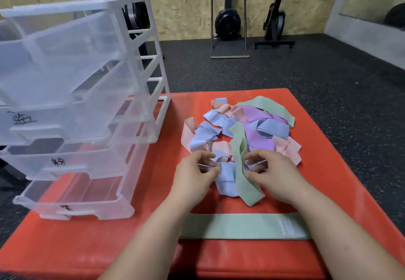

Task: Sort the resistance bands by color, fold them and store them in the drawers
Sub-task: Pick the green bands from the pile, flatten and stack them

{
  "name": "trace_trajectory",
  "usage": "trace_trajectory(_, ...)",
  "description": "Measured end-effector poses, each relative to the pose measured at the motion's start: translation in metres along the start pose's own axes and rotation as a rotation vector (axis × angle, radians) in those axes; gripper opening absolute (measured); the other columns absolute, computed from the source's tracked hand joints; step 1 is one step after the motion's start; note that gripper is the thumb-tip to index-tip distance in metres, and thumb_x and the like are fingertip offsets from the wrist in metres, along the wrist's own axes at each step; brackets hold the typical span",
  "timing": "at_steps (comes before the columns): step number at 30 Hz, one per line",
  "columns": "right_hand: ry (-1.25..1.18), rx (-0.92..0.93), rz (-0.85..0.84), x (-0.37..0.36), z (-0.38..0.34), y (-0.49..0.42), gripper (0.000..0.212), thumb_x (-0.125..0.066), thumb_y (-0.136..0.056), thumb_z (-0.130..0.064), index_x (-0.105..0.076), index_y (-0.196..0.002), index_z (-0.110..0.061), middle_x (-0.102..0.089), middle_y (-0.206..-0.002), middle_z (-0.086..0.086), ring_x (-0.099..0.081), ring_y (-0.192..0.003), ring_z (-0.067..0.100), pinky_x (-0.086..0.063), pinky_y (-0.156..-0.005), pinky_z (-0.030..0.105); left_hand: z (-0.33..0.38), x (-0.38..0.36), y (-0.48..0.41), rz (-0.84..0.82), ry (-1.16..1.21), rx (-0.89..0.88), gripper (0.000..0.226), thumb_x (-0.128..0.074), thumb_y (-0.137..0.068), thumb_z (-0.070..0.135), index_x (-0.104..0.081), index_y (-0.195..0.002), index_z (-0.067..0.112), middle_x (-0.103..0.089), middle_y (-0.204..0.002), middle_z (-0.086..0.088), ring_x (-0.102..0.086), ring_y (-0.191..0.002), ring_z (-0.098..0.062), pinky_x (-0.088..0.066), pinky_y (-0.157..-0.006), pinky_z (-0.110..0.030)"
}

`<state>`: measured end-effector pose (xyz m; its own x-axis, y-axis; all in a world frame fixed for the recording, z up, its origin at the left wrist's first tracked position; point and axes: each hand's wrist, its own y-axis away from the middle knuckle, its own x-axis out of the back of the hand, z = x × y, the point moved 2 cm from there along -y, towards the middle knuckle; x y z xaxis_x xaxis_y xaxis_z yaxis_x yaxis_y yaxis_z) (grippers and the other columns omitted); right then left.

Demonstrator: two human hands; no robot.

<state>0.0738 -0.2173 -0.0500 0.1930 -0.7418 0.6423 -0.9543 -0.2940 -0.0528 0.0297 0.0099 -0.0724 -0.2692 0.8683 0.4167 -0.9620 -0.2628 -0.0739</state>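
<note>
Up close, both hands work at the near edge of a heap of soft elastic resistance bands (252,124) in blue, pink, purple and green, which lies in the middle of a red padded mat (317,192). The left hand (197,170) pinches a pale blue elastic band (226,176) between thumb and curled fingers. The right hand (271,172) has its fingers curled round a pale strand on the other side; whether it is the same band I cannot tell. A long sage-green band (243,176) runs between the two hands, lying over the blue one. Nearer the person, a second green band (241,226) lies flat and straight under the forearms. A clear plastic drawer tower (135,64) stands at the mat's left, several drawers pulled forward. Black exercise machines (228,21) stand by the chipboard wall.
</note>
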Motion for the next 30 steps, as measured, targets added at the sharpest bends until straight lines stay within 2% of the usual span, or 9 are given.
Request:
trace_trajectory(4, 0.012, -0.025, -0.100, -0.005, 0.000, 0.002, 0.029, -0.082, -0.082, -0.021, -0.070, -0.104, -0.035, -0.075, -0.085, -0.018, -0.068, -0.068, 0.004, -0.054, -0.074, 0.028, 0.003, -0.003, 0.008, -0.135, -0.109, -0.078, 0.014, -0.079, -0.090, 0.025, -0.072, -0.102, 0.029, -0.074, -0.079, 0.008, -0.070, -0.071, -0.007, -0.057, -0.073, -0.026)
trace_trajectory(8, -0.191, -0.010, -0.181, -0.020, -0.013, 0.004, 0.033, -0.061, -0.100, -0.012, -0.064, -0.123, -0.035, -0.078, -0.109, -0.012, -0.073, -0.100, 0.006, -0.059, -0.091, 0.033, 0.007, -0.007, 0.016, -0.266, -0.053, -0.076, 0.030, -0.076, -0.094, 0.045, -0.072, -0.117, 0.027, -0.076, -0.090, 0.007, -0.072, -0.078, -0.007, -0.060, -0.079, -0.033)
trace_trajectory(10, -0.414, -0.080, -0.199, -0.026, -0.024, 0.008, 0.035, -0.047, -0.106, -0.006, -0.061, -0.131, -0.027, -0.075, -0.121, -0.003, -0.073, -0.107, 0.006, -0.059, -0.085, 0.025, 0.012, -0.004, 0.019, -0.250, -0.015, -0.071, 0.042, -0.081, -0.088, 0.051, -0.070, -0.123, 0.029, -0.075, -0.098, 0.009, -0.073, -0.083, -0.005, -0.060, -0.080, -0.029)
trace_trajectory(14, -0.706, -0.127, -0.238, -0.031, -0.038, 0.014, 0.036, -0.034, -0.109, -0.002, -0.058, -0.133, -0.013, -0.074, -0.125, 0.007, -0.072, -0.115, 0.014, -0.059, -0.096, 0.028, 0.009, 0.007, 0.020, -0.138, 0.007, -0.068, 0.051, -0.089, -0.082, 0.025, -0.066, -0.127, 0.031, -0.073, -0.105, 0.009, -0.072, -0.084, -0.004, -0.057, -0.076, -0.018)
trace_trajectory(17, -0.522, -0.005, -0.111, -0.029, -0.033, 0.010, 0.032, -0.043, -0.107, -0.002, -0.068, -0.120, -0.017, -0.077, -0.117, -0.001, -0.073, -0.110, 0.013, -0.057, -0.100, 0.035, 0.001, 0.017, 0.014, -0.061, 0.007, -0.003, 0.056, -0.076, -0.078, 0.008, -0.066, -0.129, 0.032, -0.074, -0.100, 0.008, -0.072, -0.078, -0.007, -0.062, -0.078, -0.035)
trace_trajectory(21, 0.037, 0.123, 0.137, -0.022, -0.024, 0.007, 0.032, -0.063, -0.093, -0.008, -0.073, -0.108, -0.034, -0.072, -0.106, -0.025, -0.065, -0.097, -0.006, -0.049, -0.086, 0.014, -0.001, 0.029, 0.011, -0.027, 0.111, 0.038, 0.059, -0.067, -0.076, 0.000, -0.067, -0.126, 0.032, -0.074, -0.097, 0.003, -0.070, -0.072, -0.018, -0.060, -0.072, -0.046)
trace_trajectory(25, 0.124, 0.272, 0.141, -0.027, -0.026, 0.005, 0.033, -0.070, -0.092, -0.017, -0.070, -0.119, -0.035, -0.063, -0.117, -0.025, -0.058, -0.105, -0.004, -0.046, -0.090, 0.020, -0.003, 0.034, 0.011, 0.020, 0.180, 0.019, 0.065, -0.064, -0.081, -0.009, -0.069, -0.114, 0.048, -0.073, -0.094, -0.008, -0.071, -0.083, -0.040, -0.060, -0.073, -0.052)
trace_trajectory(28, 0.149, 0.366, 0.110, -0.037, -0.034, 0.004, 0.040, -0.073, -0.091, -0.021, -0.065, -0.129, -0.034, -0.056, -0.131, -0.026, -0.052, -0.119, 0.001, -0.041, -0.103, 0.027, 0.002, 0.034, 0.012, 0.029, 0.243, -0.020, 0.063, -0.063, -0.084, -0.015, -0.070, -0.114, 0.040, -0.076, -0.093, -0.005, -0.074, -0.085, -0.037, -0.064, -0.079, -0.049)
trace_trajectory(30, 0.160, 0.362, 0.153, -0.043, -0.039, 0.003, 0.038, -0.074, -0.091, -0.028, -0.064, -0.127, -0.036, -0.055, -0.123, -0.021, -0.055, -0.113, 0.005, -0.045, -0.097, 0.030, 0.005, 0.033, 0.014, 0.001, 0.276, -0.054, 0.056, -0.064, -0.088, -0.015, -0.071, -0.119, 0.031, -0.079, -0.096, -0.004, -0.075, -0.088, -0.034, -0.064, -0.082, -0.045)
